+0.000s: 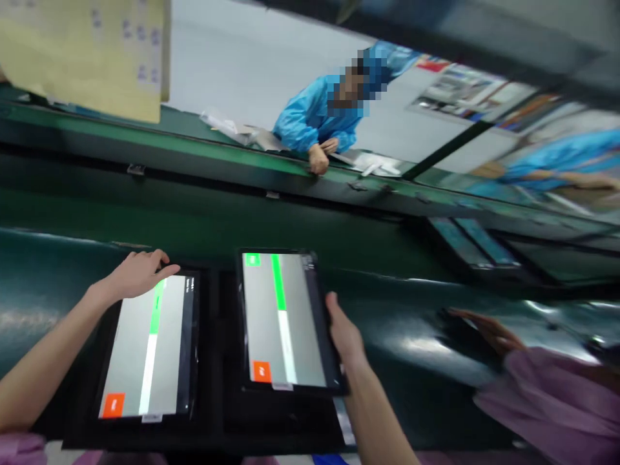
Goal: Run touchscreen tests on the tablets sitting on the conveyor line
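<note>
Green fills about half the bar point(282, 316) on the right tablet point(299, 323) mid-frame, clamped in my right hand point(345, 336); the left tablet point(135, 345), lower left, my left hand point(138, 274) loosely spread at its top edge, looks similarly partway, white remaining on both

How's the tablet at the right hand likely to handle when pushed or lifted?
The tablet should stay stiff: its outline looks straight and flat. Its smooth-looking lit screen may be slippery and could crack if knocked. Its broad, flat shape makes rolling unlikely.
</note>
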A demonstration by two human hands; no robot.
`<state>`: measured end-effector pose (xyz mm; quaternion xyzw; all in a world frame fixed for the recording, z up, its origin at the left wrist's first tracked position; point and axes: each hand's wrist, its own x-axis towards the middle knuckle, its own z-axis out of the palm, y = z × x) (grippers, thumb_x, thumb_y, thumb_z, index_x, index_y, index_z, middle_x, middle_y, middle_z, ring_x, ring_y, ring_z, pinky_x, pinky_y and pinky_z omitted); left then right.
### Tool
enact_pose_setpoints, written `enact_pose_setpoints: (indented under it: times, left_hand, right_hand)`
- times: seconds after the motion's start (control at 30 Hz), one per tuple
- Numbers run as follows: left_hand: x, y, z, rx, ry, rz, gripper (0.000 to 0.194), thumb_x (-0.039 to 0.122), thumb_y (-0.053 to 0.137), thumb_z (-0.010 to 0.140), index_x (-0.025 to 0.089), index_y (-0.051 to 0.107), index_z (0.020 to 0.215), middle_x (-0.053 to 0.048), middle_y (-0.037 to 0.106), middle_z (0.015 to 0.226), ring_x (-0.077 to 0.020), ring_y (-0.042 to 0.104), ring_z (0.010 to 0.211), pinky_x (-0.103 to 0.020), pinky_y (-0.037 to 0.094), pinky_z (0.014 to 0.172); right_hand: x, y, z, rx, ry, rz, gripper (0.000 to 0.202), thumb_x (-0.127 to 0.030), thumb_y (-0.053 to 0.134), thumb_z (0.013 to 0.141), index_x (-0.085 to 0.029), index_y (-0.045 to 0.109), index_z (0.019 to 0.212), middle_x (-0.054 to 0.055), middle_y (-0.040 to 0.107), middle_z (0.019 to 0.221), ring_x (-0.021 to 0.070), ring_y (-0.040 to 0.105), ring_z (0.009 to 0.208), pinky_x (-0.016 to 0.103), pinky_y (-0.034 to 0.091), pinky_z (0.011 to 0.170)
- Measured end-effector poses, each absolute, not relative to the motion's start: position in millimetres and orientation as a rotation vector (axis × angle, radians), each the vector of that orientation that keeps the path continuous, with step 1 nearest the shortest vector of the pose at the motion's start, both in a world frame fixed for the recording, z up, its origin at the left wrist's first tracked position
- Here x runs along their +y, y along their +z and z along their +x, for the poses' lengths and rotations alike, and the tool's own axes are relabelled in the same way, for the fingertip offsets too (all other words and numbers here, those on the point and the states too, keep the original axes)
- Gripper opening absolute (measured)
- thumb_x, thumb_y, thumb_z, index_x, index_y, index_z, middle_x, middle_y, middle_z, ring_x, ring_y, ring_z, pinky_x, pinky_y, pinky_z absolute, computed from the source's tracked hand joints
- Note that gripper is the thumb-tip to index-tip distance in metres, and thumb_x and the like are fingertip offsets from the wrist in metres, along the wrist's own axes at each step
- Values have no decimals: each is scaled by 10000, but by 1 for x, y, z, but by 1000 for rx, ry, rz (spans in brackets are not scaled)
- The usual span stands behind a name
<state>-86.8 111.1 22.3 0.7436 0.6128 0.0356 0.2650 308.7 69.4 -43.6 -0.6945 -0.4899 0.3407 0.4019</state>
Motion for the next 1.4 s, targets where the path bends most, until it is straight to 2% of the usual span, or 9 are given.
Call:
enact_pose_setpoints:
  times: [0.07, 0.17, 0.23, 0.43, 0.7, 0.97, 1.07, 1.27, 1.4]
  left_hand:
    - [126, 43, -97, 1494, -28, 1919, 726, 769, 263, 847, 193, 675, 1010, -87, 676, 1006, -289, 613, 925, -369, 429, 848]
    - [139, 63, -106, 1174, -114, 1640, 771, 864, 306, 760, 230, 713, 926, -53, 682, 1010, -261, 611, 927, -302, 452, 813]
    - [140, 63, -106, 1004, -135, 1450, 777, 874, 328, 744, 239, 710, 980, -49, 681, 1046, -260, 606, 959, -301, 458, 843]
    - [173, 47, -106, 1108, -169, 1390, 766, 846, 361, 756, 237, 697, 1077, -79, 667, 1154, -297, 595, 1098, -342, 483, 905]
    - [153, 33, -143, 1591, 539, 1584, 665, 618, 219, 921, 154, 441, 1343, -147, 618, 1234, -278, 569, 1168, -446, 441, 1008]
    - [107, -4, -127, 1699, 1034, 1733, 693, 555, 549, 800, 185, 364, 1356, -147, 443, 1426, -281, 453, 1297, -415, 394, 1084]
    - [96, -10, -123, 1808, 1253, 1664, 691, 535, 378, 901, 180, 126, 1437, -157, 287, 1516, -224, 285, 1408, -406, 245, 1176]
    - [56, -26, -132, 1858, 1157, 1614, 696, 580, 375, 902, 179, 204, 1445, -171, 424, 1433, -269, 402, 1341, -464, 326, 1129]
    - [53, -30, -132, 1890, 1044, 1694, 735, 588, 377, 885, 146, 201, 1445, -184, 336, 1489, -272, 327, 1387, -460, 280, 1147]
  right_hand:
    - [81, -49, 299, -1290, 794, -1718, 540, -617, 413, 931, -159, 696, 977, 117, 701, 959, 290, 669, 926, 418, 574, 768]
    - [90, -50, 283, -1364, 630, -1621, 619, -639, 358, 924, -150, 592, 1223, 153, 604, 1270, 338, 550, 1205, 511, 481, 979]
    - [92, -46, 270, -1513, 553, -1496, 548, -564, 379, 942, -182, 494, 1317, 125, 502, 1404, 301, 426, 1336, 525, 376, 1092]
    - [119, -32, 220, -2305, 258, -1032, 249, -194, 329, 975, -206, 501, 1154, 92, 586, 1306, 267, 302, 1414, 584, 290, 1144]
    - [103, -40, 254, -1868, 405, -1209, 277, -243, 340, 990, -241, 463, 1239, 98, 609, 1260, 261, 422, 1347, 567, 382, 1082]
    - [41, -87, 285, -1579, 478, -1535, 391, -393, 336, 999, -196, 425, 1324, 157, 557, 1305, 261, 569, 1191, 424, 535, 911]
    - [35, -82, 281, -1703, 457, -1440, 354, -360, 345, 995, -209, 418, 1307, 134, 525, 1358, 265, 446, 1321, 470, 475, 1008]
    - [46, -61, 258, -2044, 386, -1183, 247, -240, 374, 954, -247, 506, 1163, 61, 590, 1294, 274, 309, 1410, 614, 214, 1154]
    - [34, -62, 260, -2062, 365, -1167, 341, -240, 331, 974, -221, 423, 1302, 90, 637, 1165, 292, 248, 1433, 677, 183, 1129]
